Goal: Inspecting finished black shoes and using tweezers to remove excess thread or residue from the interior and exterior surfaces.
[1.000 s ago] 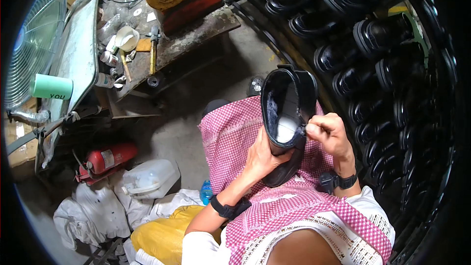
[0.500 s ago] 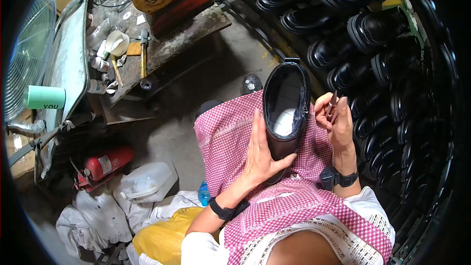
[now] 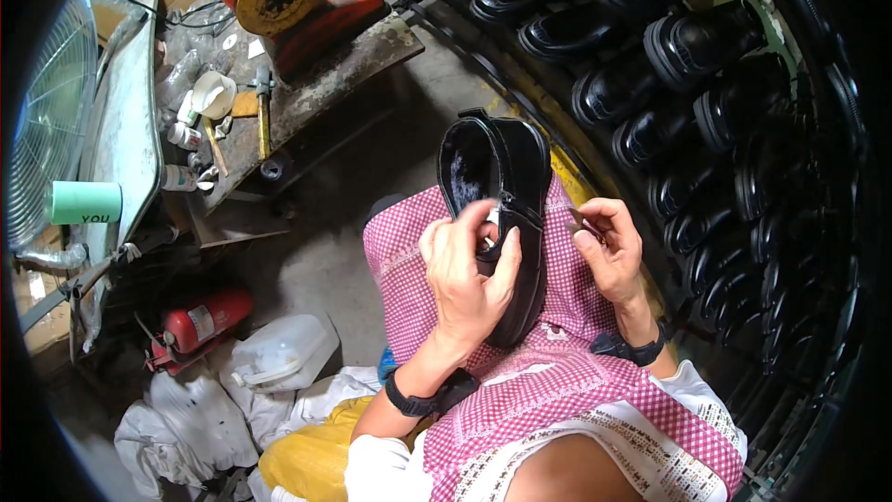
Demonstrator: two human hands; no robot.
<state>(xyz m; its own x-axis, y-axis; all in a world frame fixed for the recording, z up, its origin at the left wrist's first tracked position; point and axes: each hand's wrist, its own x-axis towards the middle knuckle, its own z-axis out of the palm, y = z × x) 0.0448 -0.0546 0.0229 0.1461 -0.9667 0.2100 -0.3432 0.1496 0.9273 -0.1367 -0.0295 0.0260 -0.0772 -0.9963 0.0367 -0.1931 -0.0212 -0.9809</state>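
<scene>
A black leather shoe (image 3: 528, 177) rests tilted on its side over my lap, its opening turned to the left and the lining showing. My left hand (image 3: 463, 279) grips it at the edge of the opening, fingers reaching inside and the thumb against the outer leather. Just right of the shoe, apart from it, my right hand (image 3: 613, 256) pinches small dark snips (image 3: 581, 221). The fingers partly cover the snips, so whether the blades are closed is hidden. Under the shoe lies my pink checked apron (image 3: 404, 260).
Racks of black shoes (image 3: 650, 125) line the right side. At the upper left, a workbench (image 3: 362, 56) carries an orange machine (image 3: 321, 37), a hammer (image 3: 264, 112) and a white cup (image 3: 215, 96). A fan (image 3: 60, 102), fire extinguisher (image 3: 204, 321) and plastic jug (image 3: 288, 353) stand left.
The shoe has turned from upright onto its side and shifted left. My left hand has moved from its outer side to gripping the opening's edge. My right hand, with the snips, has come lower and left.
</scene>
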